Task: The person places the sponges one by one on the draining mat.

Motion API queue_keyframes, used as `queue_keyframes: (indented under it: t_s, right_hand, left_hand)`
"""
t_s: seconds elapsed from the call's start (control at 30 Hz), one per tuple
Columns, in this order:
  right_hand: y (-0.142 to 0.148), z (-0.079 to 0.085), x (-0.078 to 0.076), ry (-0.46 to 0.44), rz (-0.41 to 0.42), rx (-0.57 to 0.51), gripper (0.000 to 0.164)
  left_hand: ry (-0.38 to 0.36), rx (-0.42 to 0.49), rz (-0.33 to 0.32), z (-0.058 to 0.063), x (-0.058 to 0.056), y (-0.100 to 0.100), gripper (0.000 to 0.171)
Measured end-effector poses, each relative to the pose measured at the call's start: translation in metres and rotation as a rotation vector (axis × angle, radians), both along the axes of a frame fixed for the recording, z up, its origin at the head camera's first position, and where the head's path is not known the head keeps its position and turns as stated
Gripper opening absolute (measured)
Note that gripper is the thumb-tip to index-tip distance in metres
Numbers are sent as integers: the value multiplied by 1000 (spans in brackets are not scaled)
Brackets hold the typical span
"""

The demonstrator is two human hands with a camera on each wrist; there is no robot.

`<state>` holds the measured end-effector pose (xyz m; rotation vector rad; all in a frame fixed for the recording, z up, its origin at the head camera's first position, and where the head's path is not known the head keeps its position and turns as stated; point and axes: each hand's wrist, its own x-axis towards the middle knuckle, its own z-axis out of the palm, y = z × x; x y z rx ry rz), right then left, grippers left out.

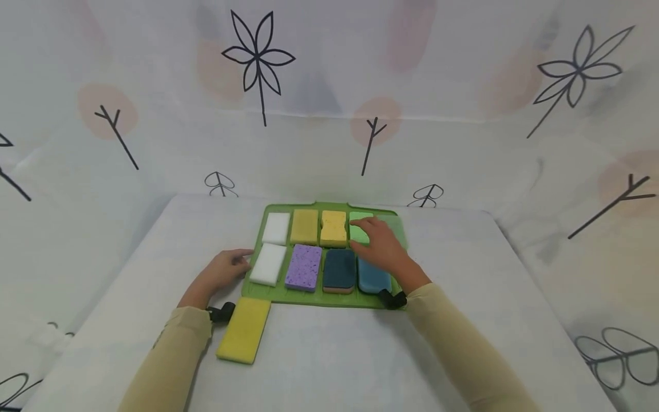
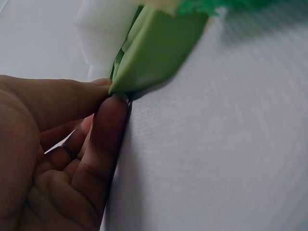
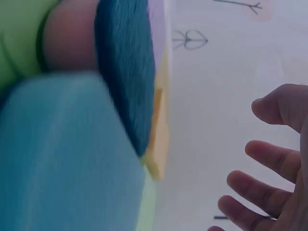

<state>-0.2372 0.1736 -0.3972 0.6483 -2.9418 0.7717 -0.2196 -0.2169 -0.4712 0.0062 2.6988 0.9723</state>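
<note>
A green tray holds two rows of sponges. In the left wrist view, my left hand pinches the tray's edge between thumb and finger. My right hand hovers over the tray's right side, fingers spread and holding nothing. Beneath its fingertips lies a light green sponge, partly hidden. A notched yellow sponge is just left of that. Nearer me in the tray sit a blue sponge, a dark blue sponge with a pinkish underside, a purple sponge and a white sponge.
A long yellow sponge lies on the white table beside my left wrist, close to the tray's front left corner. At the back left of the tray are another white sponge and a mustard sponge. Patterned cloth hangs behind.
</note>
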Motion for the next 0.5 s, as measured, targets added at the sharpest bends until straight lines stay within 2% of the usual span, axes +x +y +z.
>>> queue_keyframes:
  t_s: [0.23, 0.5]
  right_hand:
    - [-24, 0, 23, 55, 97, -10, 49]
    - [-52, -5, 45, -1, 158, -40, 48]
  left_hand:
    - [-9, 10, 5, -2, -1, -1, 50]
    - [-9, 15, -1, -2, -1, -2, 50]
